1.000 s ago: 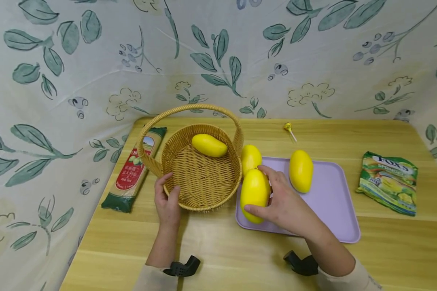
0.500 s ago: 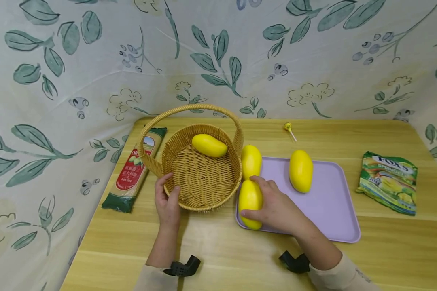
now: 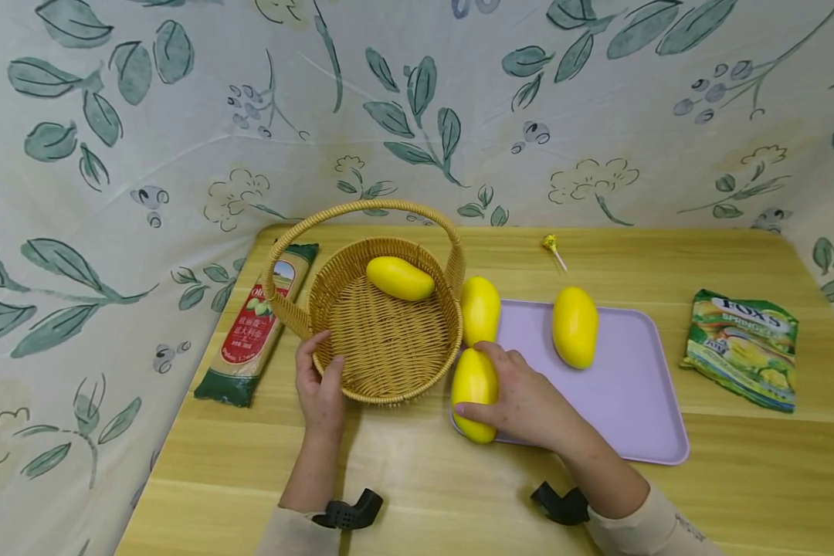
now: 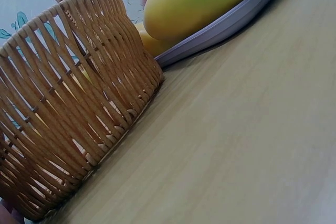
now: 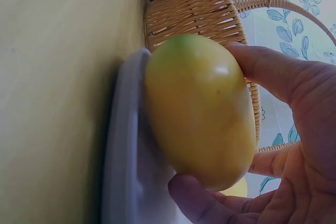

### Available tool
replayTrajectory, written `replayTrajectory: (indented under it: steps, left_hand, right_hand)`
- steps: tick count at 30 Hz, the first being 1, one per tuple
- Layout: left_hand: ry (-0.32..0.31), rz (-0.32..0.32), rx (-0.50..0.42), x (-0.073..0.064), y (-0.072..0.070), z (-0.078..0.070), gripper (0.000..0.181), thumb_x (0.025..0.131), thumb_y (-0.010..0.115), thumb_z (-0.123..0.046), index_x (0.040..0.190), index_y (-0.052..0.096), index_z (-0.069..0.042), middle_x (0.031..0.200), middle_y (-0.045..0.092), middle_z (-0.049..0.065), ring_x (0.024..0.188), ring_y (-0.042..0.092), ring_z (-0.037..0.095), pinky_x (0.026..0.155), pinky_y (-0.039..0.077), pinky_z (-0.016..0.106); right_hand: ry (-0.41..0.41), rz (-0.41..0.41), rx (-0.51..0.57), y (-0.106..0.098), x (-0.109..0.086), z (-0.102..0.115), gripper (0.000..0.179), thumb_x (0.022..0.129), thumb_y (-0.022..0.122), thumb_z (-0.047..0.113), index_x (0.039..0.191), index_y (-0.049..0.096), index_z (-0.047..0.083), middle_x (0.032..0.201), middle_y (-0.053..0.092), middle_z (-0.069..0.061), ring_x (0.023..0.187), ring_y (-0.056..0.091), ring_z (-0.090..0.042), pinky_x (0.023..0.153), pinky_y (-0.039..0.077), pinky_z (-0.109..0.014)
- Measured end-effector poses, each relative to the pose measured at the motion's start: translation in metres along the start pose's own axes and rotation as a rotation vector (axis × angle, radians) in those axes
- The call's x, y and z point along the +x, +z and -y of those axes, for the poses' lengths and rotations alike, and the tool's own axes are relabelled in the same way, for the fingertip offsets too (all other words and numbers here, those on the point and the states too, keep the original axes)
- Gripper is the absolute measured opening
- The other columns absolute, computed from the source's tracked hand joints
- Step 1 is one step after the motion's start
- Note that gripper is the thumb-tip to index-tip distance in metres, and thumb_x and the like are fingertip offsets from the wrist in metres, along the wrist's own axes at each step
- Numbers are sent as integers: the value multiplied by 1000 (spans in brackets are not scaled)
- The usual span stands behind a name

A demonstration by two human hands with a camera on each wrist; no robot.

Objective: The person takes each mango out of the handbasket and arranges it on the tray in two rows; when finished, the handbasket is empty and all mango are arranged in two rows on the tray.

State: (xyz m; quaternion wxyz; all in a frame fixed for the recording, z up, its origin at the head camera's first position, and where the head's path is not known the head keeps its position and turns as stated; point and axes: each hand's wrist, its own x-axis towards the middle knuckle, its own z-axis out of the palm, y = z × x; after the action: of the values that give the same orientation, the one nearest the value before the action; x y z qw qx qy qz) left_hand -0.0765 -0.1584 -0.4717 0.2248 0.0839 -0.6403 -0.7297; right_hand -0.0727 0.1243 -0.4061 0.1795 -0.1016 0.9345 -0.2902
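Observation:
My right hand [image 3: 528,398] holds a yellow mango [image 3: 475,390] between thumb and fingers, over the front left corner of the lilac tray [image 3: 628,413]. In the right wrist view this mango [image 5: 199,111] shows a green end; whether it rests on the tray I cannot tell. Just behind it lies a second mango [image 3: 481,309], and a third mango [image 3: 574,328] is on the tray farther right. With fingertips over the rim, my left hand [image 3: 323,394] grips the front left side of a wicker basket [image 3: 389,351]. Inside the basket, against its back wall, lies one mango [image 3: 399,278].
A spaghetti pack [image 3: 250,332] lies left of the basket, partly behind its handle [image 3: 371,205]. A lollipop [image 3: 551,247] is behind the tray. To the tray's right lies a green candy bag [image 3: 742,347]. Patterned cloth [image 3: 417,100] hangs along the table's back.
My right hand has moved the mango a little leftward and toward the table's front edge, and seemingly lower. The left hand and the basket have stayed in place.

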Motion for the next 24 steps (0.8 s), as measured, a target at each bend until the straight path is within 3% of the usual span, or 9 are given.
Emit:
replayTrajectory:
  steps: [5, 14, 18, 24]
  left_hand:
    - [2, 4, -8, 0, 0, 0, 42, 91, 50, 8, 132, 49, 11, 145, 43, 20, 138, 39, 20, 116, 29, 35]
    - [-9, 6, -12, 0, 0, -1, 42, 92, 49, 6, 134, 48, 10, 143, 43, 20, 136, 39, 38, 108, 40, 31]
    - [-13, 7, -10, 0, 0, -1, 42, 93, 49, 6, 134, 49, 8, 144, 43, 20, 136, 40, 37, 108, 40, 31]
    - [-20, 4, 4, 0, -1, -1, 41, 92, 50, 6, 134, 51, 6, 147, 42, 20, 136, 41, 22, 112, 37, 32]
  right_hand:
    - [-3, -3, -12, 2, 2, -1, 98, 78, 77, 65, 153, 38, 15, 125, 58, -18, 91, 60, -21, 76, 51, -41]
    - [-7, -6, -41, 2, 2, -1, 98, 78, 77, 67, 153, 39, 15, 123, 59, -18, 88, 60, -21, 74, 52, -41]
    - [-18, -10, -49, 1, 2, -1, 98, 78, 76, 67, 153, 39, 15, 125, 60, -18, 90, 61, -21, 76, 53, -42]
    - [-30, -20, -43, -2, 0, -3, 97, 81, 71, 71, 154, 38, 15, 129, 60, -18, 99, 63, -24, 85, 53, -48]
